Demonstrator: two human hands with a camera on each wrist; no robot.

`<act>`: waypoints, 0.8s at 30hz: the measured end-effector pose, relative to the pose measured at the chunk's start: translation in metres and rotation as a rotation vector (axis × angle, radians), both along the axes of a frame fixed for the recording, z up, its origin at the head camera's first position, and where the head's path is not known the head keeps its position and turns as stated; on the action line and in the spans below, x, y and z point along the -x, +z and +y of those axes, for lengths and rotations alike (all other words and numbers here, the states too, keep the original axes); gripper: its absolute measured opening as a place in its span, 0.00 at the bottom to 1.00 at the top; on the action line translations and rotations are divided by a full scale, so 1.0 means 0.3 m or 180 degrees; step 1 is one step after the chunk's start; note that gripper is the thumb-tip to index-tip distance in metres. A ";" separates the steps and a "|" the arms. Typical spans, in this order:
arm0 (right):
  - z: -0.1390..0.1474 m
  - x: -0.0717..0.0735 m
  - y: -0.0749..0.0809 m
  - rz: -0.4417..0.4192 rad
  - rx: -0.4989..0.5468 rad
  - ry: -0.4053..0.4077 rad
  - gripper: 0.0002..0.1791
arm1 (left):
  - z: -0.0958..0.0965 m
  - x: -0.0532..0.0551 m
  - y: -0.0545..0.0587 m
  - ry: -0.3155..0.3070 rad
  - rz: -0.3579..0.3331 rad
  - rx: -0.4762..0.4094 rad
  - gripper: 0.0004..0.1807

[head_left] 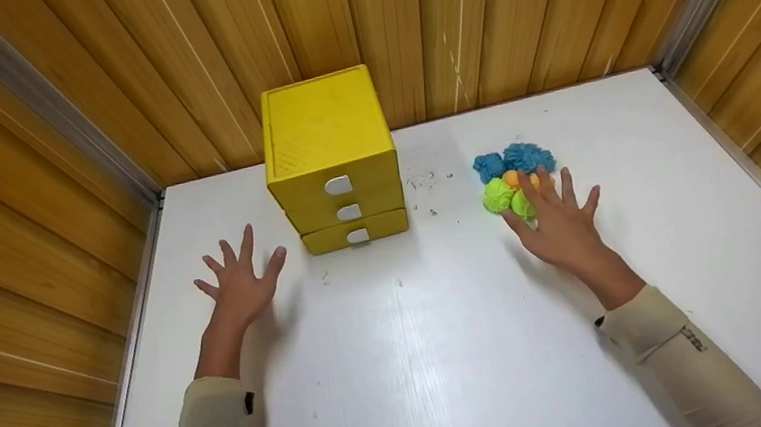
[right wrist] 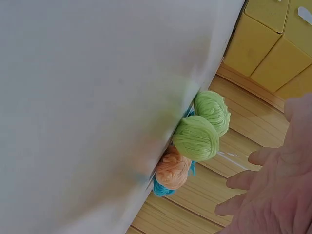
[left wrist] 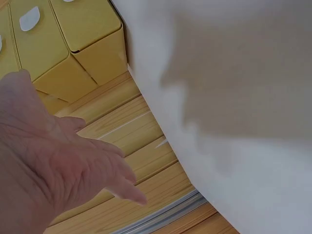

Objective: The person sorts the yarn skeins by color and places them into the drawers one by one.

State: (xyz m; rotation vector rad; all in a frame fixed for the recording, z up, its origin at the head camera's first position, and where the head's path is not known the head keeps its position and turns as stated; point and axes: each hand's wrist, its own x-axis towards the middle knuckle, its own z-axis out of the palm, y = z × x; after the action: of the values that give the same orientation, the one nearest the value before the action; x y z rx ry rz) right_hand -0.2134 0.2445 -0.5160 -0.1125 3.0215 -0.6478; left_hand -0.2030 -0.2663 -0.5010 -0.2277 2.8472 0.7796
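My left hand (head_left: 240, 287) is held over the white table with its fingers spread, to the left of a yellow three-drawer box (head_left: 331, 127), and holds nothing. With fingers likewise spread, my right hand (head_left: 561, 229) hovers over the near side of a small cluster of yarn balls, partly hiding it in the head view. Two green yarn balls (right wrist: 196, 138) lie at the front of the cluster. Orange yarn (right wrist: 173, 168) sits beside them, and blue yarn balls (head_left: 527, 157) lie behind. All three drawers of the box look pushed in, each with a white tab handle (head_left: 338, 185).
The white table (head_left: 389, 383) meets wood-plank walls (head_left: 391, 26) at the back and both sides, with metal strips in the corners. Small dark specks (head_left: 433, 212) dot the tabletop between the box and the yarn.
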 end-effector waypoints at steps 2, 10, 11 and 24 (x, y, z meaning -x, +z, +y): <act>-0.002 -0.002 0.001 0.0006 0.0015 0.0010 0.49 | -0.003 0.006 -0.003 0.0015 0.0006 -0.0084 0.55; -0.015 -0.007 -0.009 -0.0010 0.0097 0.0068 0.50 | 0.014 0.043 0.026 0.0046 0.0055 -0.0548 0.52; -0.015 -0.007 -0.011 -0.0007 0.0104 0.0072 0.50 | 0.019 0.051 0.031 0.0040 0.0071 -0.0607 0.51; -0.030 -0.014 -0.011 -0.0022 0.0069 0.0148 0.48 | 0.113 0.178 0.162 0.0123 0.0699 -0.2106 0.41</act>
State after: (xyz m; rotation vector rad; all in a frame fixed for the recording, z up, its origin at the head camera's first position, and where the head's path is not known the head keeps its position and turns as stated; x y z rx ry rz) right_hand -0.2092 0.2356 -0.5195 -0.1806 2.9959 -0.6757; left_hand -0.2564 -0.2324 -0.4524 -0.1023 2.5834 1.7785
